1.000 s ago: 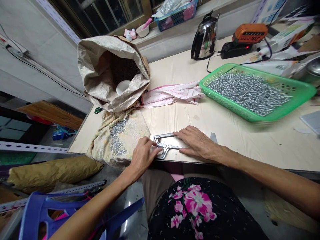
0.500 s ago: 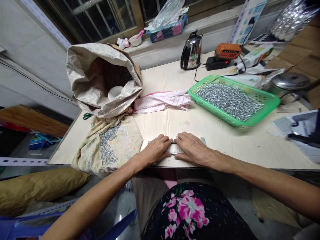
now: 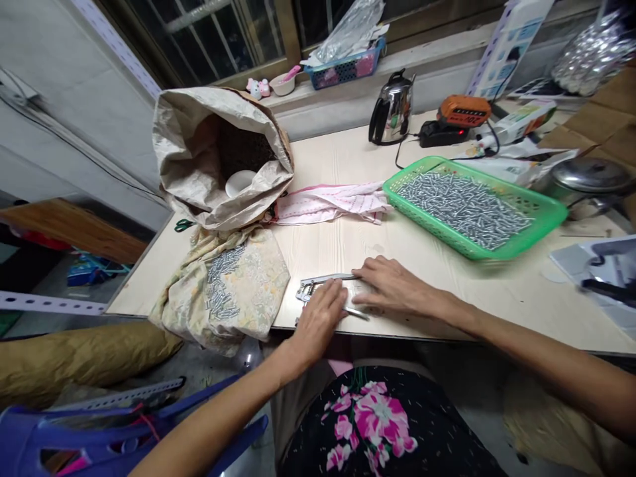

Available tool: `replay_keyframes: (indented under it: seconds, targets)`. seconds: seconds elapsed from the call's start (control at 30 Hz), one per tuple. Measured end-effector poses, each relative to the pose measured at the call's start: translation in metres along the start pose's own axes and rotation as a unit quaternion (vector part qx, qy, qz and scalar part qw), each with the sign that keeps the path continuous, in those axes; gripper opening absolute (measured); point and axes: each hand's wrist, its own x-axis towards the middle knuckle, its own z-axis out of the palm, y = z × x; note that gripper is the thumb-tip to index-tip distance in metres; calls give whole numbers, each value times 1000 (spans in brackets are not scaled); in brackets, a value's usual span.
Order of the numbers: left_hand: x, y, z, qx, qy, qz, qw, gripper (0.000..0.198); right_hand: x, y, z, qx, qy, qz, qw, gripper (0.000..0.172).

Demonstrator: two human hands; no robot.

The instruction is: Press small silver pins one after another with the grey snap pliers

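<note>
A grey metal hand press tool [image 3: 311,286] lies at the front edge of the pale wooden table [image 3: 348,238]. My left hand [image 3: 320,318] lies flat across its lower arm, fingers stretched out and together. My right hand [image 3: 392,288] rests flat on the tool's right part, fingers spread. Left of the tool a patterned cloth [image 3: 233,285] carries a heap of small silver metal pins [image 3: 218,285]. A green plastic basket [image 3: 546,218] at the right holds many more silver pins.
A big open paper sack [image 3: 199,159] with a white bowl inside stands at the back left, a pink-white cloth [image 3: 332,199] beside it. A steel kettle [image 3: 392,109], an orange charger [image 3: 462,112], a pot [image 3: 586,175] and papers line the back right. A purple stool [image 3: 99,437] stands low at the left.
My left hand slid back toward the table edge, so the tool's left end shows again. My right hand stayed on the tool. The view shifted slightly.
</note>
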Motion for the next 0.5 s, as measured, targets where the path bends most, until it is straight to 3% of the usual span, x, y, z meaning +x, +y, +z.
replay_keyframes:
  seconds: [0.13,0.3,0.4,0.5]
  targets:
    - [-22,28,17,-20,29,7,999,39,14,22,-4,-35,1,7,999,24]
    - [-21,40,24,-67,32,-6,997,43,40,33,-8,-93,31,12,995,17]
    - [-19,41,23,-68,40,0,997,49,51,8,-11,-99,42,-8,994,16]
    - [-30,45,19,-75,38,41,996,48,60,-34,-4,-53,16,-126,990,21]
